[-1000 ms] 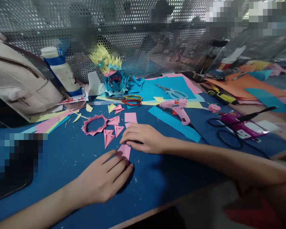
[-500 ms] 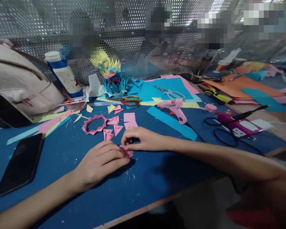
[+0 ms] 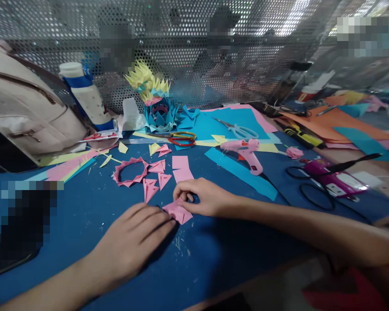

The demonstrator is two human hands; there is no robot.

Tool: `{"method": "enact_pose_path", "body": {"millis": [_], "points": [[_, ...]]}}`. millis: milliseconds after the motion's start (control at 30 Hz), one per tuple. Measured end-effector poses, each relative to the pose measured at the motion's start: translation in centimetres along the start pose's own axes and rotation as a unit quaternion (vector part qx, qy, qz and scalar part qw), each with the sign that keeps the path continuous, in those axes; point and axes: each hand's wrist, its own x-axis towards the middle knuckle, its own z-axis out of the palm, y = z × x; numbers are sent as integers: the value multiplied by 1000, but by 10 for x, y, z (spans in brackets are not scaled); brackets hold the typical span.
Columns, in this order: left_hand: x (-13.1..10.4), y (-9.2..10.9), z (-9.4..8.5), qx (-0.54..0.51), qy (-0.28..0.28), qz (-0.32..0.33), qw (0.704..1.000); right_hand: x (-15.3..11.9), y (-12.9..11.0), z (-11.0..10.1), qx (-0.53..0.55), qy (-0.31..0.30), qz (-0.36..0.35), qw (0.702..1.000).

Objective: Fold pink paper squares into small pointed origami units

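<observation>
The left hand [image 3: 132, 242] is laid low over the blue table [image 3: 90, 198], its fingers held close together, and the left edge of a folded pink paper [image 3: 181, 214] is touched by the fingertips; whether the paper is also gripped by this hand cannot be told, because the thumb is hidden. By the right hand [image 3: 204, 196] the upper part of the same paper is pinched between the thumb and the bent fingers. The folded paper is placed on the table, between the two hands.

Just beyond the right hand, two flat pink pieces [image 3: 180, 162] are seen, the nearer one partly covered by the hand. To the left of them, folded pink triangles [image 3: 150, 189] are scattered next to a pink pointed ring [image 3: 129, 182]. To the right, a pink glue gun [image 3: 243, 150] is laid partly over a blue strip [image 3: 251, 179]. Farther back, red-and-yellow scissors [image 3: 183, 143] are found, and light blue scissors [image 3: 243, 131] are rested on a large blue sheet [image 3: 205, 125]. Near these, a paper model [image 3: 162, 115] with yellow spikes is stood, and a bottle [image 3: 89, 101] is placed beside a pale bag [image 3: 22, 103]
</observation>
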Motion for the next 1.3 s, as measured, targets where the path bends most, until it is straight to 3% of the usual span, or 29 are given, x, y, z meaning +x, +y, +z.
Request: {"method": "enact_pose_path", "body": {"millis": [133,333,533,767,1100,1300], "points": [[-2,17,12,82,-62,-44,994,-1,-2,3,-40,14,9,999],[-1,18,11,100,-72,-76,989,-2,1,12,-87,72,-23,993],[-2,15,9,99,-68,-82,989,-4,5,12,-84,84,-75,990],[-1,12,11,103,-51,-79,990,-11,6,6,-232,114,-275,926],[0,12,10,83,-40,-98,991,-6,11,1,-313,106,-326,886],[0,13,10,98,-47,-87,990,-6,11,-2,-322,90,-330,883]]}}
